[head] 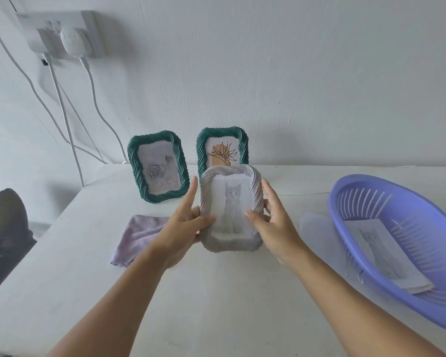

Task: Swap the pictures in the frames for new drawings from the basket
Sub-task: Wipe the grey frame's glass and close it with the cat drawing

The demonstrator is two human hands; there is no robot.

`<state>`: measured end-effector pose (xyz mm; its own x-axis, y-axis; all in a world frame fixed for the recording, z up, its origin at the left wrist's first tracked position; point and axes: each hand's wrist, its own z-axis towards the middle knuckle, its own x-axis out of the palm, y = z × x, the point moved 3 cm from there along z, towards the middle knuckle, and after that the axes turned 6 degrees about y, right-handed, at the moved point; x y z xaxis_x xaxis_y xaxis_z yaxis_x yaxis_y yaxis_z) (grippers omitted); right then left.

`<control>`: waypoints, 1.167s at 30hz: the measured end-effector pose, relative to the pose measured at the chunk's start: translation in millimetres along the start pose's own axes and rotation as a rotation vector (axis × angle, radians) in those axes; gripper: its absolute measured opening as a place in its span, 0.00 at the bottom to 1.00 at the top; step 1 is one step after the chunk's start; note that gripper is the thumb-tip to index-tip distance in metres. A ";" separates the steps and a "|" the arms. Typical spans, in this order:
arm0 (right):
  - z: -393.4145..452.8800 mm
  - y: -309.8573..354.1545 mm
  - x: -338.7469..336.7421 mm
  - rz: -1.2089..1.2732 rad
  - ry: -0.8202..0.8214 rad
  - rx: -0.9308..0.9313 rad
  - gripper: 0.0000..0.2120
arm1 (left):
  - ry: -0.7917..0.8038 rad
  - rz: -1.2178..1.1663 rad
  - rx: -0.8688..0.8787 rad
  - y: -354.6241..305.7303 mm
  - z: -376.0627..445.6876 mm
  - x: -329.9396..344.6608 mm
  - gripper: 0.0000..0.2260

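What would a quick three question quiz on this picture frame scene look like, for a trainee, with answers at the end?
1. True or false: the white frame stands on the table untouched.
2. Which picture sits in the white frame: A rose, B cat, C plant?
3. Where do spare drawings lie?

Key:
1. False; the left hand and right hand both hold it.
2. B; the rose is in the left green frame, the plant in the right green frame.
3. In the purple basket.

Your two arms are bare from the near edge of the view up to the wrists. You wear no sleeves. Your left hand [184,229] and right hand [274,225] have no gloves, rings, watch or bands.
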<state>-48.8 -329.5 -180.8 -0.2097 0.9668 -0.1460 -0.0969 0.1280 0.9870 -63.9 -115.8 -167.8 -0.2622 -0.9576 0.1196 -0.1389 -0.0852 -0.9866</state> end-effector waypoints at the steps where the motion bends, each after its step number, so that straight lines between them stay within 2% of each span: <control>1: 0.4 0.5 -1.5 0.006 0.029 0.007 0.39 | -0.010 0.024 0.010 -0.9 1.4 -2.7 0.41; 5: 2.7 2.0 -4.7 0.029 0.066 0.019 0.42 | -0.041 0.175 0.019 -3.7 5.5 -8.4 0.42; 21: 11.0 4.1 -2.8 0.018 0.101 -0.017 0.43 | 0.016 -0.050 -0.014 -13.5 9.8 -11.3 0.43; 28: 12.3 11.0 -9.9 -0.027 0.074 -0.079 0.43 | 0.120 -0.051 0.035 -23.5 19.0 -1.1 0.43; 35: 8.3 11.2 -15.5 -0.098 0.034 -0.120 0.45 | 0.160 -0.038 0.057 -18.3 26.3 7.0 0.39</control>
<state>-38.5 -341.2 -166.9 -0.2265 0.9426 -0.2453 -0.2336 0.1919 0.9532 -38.1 -128.2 -151.8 -0.4066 -0.8979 0.1687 -0.0984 -0.1405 -0.9852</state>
